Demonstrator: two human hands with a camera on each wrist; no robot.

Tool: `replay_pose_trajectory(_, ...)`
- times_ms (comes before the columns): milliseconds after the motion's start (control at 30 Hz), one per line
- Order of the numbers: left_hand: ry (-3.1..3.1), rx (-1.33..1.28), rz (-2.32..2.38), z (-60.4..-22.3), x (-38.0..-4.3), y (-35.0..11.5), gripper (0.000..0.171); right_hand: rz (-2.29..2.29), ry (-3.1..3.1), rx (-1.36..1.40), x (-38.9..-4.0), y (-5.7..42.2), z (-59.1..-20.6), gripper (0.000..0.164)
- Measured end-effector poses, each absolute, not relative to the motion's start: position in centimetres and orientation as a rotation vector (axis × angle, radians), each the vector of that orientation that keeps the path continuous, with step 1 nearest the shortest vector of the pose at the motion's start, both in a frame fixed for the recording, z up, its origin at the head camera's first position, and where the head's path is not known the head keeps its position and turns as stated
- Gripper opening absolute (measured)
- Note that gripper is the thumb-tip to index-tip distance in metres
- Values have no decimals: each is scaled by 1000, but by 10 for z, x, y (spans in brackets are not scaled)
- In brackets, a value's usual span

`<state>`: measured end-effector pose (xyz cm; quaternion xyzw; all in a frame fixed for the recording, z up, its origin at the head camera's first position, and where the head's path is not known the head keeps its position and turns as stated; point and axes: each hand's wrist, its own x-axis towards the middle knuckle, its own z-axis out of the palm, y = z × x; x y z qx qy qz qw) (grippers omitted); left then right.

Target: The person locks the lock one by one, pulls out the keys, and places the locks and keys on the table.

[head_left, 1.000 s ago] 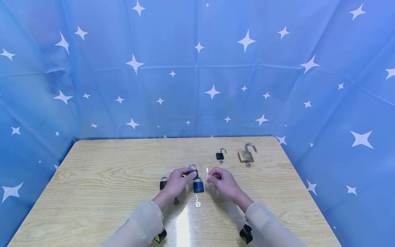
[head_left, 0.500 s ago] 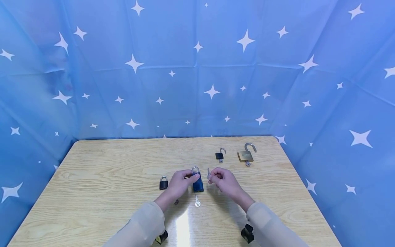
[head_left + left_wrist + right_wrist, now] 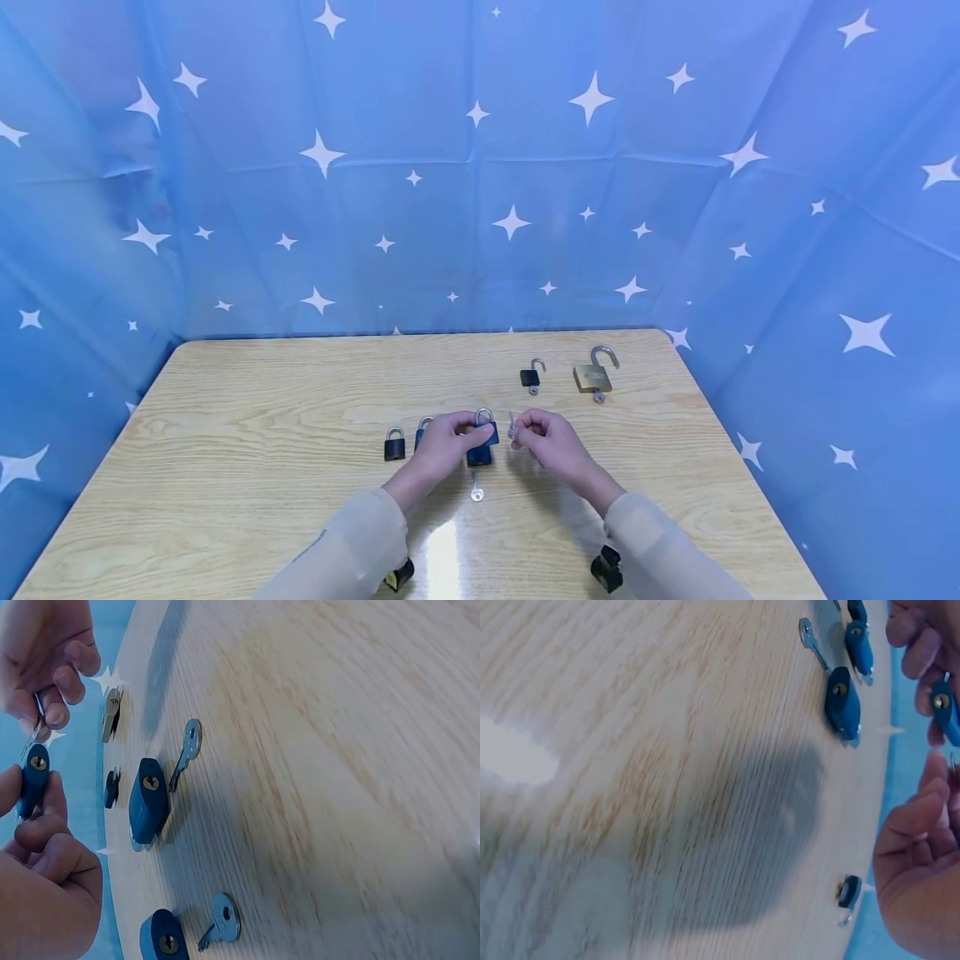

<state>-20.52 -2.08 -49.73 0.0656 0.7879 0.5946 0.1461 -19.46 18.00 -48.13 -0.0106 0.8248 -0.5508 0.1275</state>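
My left hand [image 3: 441, 452] pinches a small blue padlock [image 3: 491, 434] by its body, its shackle closed and pointing up. In the left wrist view the keyhole of this held padlock [image 3: 35, 780] shows on its end. Just to the right, my right hand [image 3: 553, 450] pinches a small silver key [image 3: 512, 422] between thumb and fingers, its blade pointing up. The key is close beside the padlock, outside the keyhole. Below the held lock, a second blue padlock [image 3: 478, 457] rests on the table, with a silver key [image 3: 477, 490] in front of it.
Left of these, a further blue padlock [image 3: 421, 435] is partly behind my left hand, beside a black padlock [image 3: 394, 448]. At the back right lie a small black padlock [image 3: 530, 378] and a larger brass padlock [image 3: 592, 378], both with swung-out shackles and keys inserted.
My left hand has moved right with the padlock, nearer the key, uncovering another blue padlock on the table. My right hand has shifted slightly and still pinches the key.
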Motion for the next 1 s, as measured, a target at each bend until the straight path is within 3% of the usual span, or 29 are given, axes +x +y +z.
replay_pose_trajectory(700, 2577, 157, 1323, -497, -221, 11, 23, -1477, 2387, -78, -178, 206, -492, 15)
replay_pose_trajectory(1000, 2605, 182, 1179, -504, -225, 24, 33, -1436, 2375, -56, -170, 210, -495, 15)
